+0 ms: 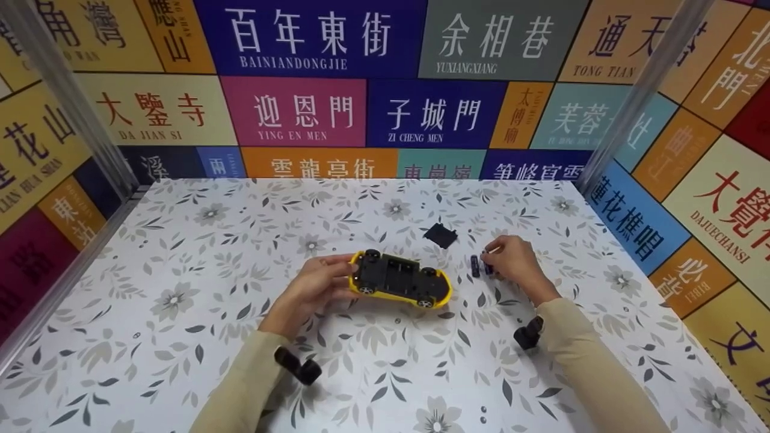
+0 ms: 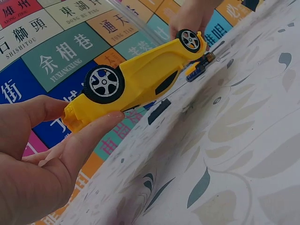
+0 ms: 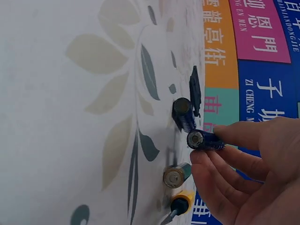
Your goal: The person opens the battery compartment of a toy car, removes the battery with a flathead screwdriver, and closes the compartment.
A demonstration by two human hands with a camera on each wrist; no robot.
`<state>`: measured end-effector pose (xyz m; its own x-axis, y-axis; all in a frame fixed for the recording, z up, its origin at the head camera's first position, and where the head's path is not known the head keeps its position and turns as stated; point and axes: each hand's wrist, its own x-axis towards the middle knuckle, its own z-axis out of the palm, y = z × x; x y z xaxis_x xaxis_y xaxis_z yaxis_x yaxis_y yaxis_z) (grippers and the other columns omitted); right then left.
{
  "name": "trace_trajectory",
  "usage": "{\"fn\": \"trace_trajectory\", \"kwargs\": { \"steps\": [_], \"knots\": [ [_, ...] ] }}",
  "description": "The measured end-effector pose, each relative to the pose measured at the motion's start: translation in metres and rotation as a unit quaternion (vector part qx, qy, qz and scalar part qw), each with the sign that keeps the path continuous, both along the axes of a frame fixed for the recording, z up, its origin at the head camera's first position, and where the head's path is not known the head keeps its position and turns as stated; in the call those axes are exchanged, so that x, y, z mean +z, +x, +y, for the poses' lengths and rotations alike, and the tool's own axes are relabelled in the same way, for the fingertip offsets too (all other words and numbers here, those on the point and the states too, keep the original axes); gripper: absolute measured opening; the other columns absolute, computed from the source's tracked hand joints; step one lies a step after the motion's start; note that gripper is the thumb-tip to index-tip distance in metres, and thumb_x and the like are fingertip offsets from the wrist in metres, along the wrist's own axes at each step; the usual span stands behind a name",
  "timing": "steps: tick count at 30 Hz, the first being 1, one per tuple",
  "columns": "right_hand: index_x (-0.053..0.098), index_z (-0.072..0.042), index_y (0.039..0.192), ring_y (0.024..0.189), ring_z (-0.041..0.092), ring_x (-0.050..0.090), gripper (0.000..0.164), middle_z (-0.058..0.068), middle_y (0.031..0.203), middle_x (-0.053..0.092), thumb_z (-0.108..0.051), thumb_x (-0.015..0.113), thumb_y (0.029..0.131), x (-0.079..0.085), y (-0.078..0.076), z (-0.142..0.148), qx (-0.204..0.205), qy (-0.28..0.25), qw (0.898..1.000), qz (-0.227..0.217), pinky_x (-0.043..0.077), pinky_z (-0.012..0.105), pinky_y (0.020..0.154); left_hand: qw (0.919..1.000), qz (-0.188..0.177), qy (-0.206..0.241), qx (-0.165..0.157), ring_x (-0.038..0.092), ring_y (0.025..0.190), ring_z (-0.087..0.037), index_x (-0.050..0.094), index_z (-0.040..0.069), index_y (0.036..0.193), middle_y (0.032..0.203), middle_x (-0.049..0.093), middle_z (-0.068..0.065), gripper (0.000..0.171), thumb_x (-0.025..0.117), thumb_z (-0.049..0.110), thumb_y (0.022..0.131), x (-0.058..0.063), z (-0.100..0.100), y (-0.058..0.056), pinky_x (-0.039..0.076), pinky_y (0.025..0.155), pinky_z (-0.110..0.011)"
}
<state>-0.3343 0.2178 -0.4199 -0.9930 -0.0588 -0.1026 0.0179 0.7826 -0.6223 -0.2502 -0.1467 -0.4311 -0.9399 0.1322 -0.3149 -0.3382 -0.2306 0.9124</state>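
Note:
My left hand (image 1: pixel 319 279) holds a yellow toy car (image 2: pixel 145 70) by one end, thumb on one side and fingers on the other. The car is upside down, so its black underside (image 1: pixel 373 273) and wheels face up in the head view, with an open battery compartment (image 1: pixel 402 272) in the middle. To the right of the car, my right hand (image 1: pixel 514 261) pinches a dark blue battery (image 3: pixel 204 139) between thumb and fingertips. A second blue battery (image 3: pixel 183 114) is right beside it. Farther back sits a black battery cover (image 1: pixel 441 236).
In the right wrist view, a green-and-gold battery (image 3: pixel 176 176) and a yellow-and-black tool (image 3: pixel 182 205) with a thin shaft lie near the right hand. The floral tabletop (image 1: pixel 180 240) meets sign-covered walls (image 1: pixel 289 108) at the back and sides.

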Motion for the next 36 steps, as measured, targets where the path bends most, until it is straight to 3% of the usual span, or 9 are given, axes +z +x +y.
{"fn": "trace_trajectory", "kwargs": {
  "steps": [7, 16, 25, 30, 36],
  "knots": [
    [0.069, 0.003, 0.116, 0.062, 0.009, 0.062, 0.032, 0.021, 0.105, 0.073, -0.019, 0.066, 0.093, -0.006, -0.003, -0.003, 0.010, 0.048, 0.998, 0.028, 0.050, 0.023, 0.058, 1.0000, -0.001, 0.002, -0.002, 0.076, 0.088, -0.027, 0.053, -0.003, 0.140, 0.126, 0.067, -0.027, 0.051, 0.063, 0.002, 0.090, 0.000, -0.001, 0.000, 0.064, 0.083, -0.039],
    [0.070, -0.002, 0.114, 0.093, 0.029, 0.067, 0.028, 0.018, 0.111, 0.072, -0.021, 0.060, 0.096, -0.003, 0.007, -0.010, -0.015, 0.057, 0.997, 0.056, 0.055, 0.042, 0.081, 1.0000, -0.002, 0.004, -0.002, 0.076, 0.087, -0.026, 0.054, -0.001, 0.139, 0.119, 0.070, -0.023, 0.050, 0.064, 0.003, 0.090, -0.001, -0.001, 0.000, 0.064, 0.080, -0.036],
    [0.070, -0.004, 0.117, 0.088, 0.026, 0.066, 0.031, 0.017, 0.112, 0.071, -0.025, 0.057, 0.100, 0.019, 0.037, -0.041, 0.013, -0.043, 0.992, 0.114, 0.050, 0.025, 0.067, 0.9992, 0.003, 0.028, 0.028, 0.073, 0.098, -0.027, 0.053, 0.003, 0.142, 0.132, 0.064, -0.024, 0.050, 0.060, 0.003, 0.092, 0.002, -0.004, -0.001, 0.062, 0.090, -0.044],
    [0.064, -0.006, 0.128, 0.101, 0.031, 0.068, 0.037, 0.017, 0.120, 0.066, -0.032, 0.055, 0.102, 0.027, 0.049, -0.054, 0.007, -0.135, 0.989, 0.062, 0.058, 0.025, 0.067, 0.9976, 0.007, 0.041, 0.056, 0.073, 0.095, -0.024, 0.051, 0.001, 0.143, 0.135, 0.061, -0.026, 0.052, 0.059, 0.003, 0.092, 0.004, -0.003, -0.001, 0.063, 0.089, -0.041],
    [0.045, -0.010, 0.147, 0.124, 0.031, 0.059, 0.053, 0.016, 0.140, 0.053, -0.037, 0.054, 0.102, 0.031, 0.062, -0.070, -0.002, -0.205, 0.979, 0.000, 0.061, 0.042, 0.090, 0.9928, -0.016, 0.060, 0.102, 0.069, 0.104, -0.024, 0.053, 0.006, 0.143, 0.135, 0.061, -0.020, 0.052, 0.058, 0.004, 0.091, 0.008, -0.002, -0.002, 0.062, 0.090, -0.038]
  ]
}}
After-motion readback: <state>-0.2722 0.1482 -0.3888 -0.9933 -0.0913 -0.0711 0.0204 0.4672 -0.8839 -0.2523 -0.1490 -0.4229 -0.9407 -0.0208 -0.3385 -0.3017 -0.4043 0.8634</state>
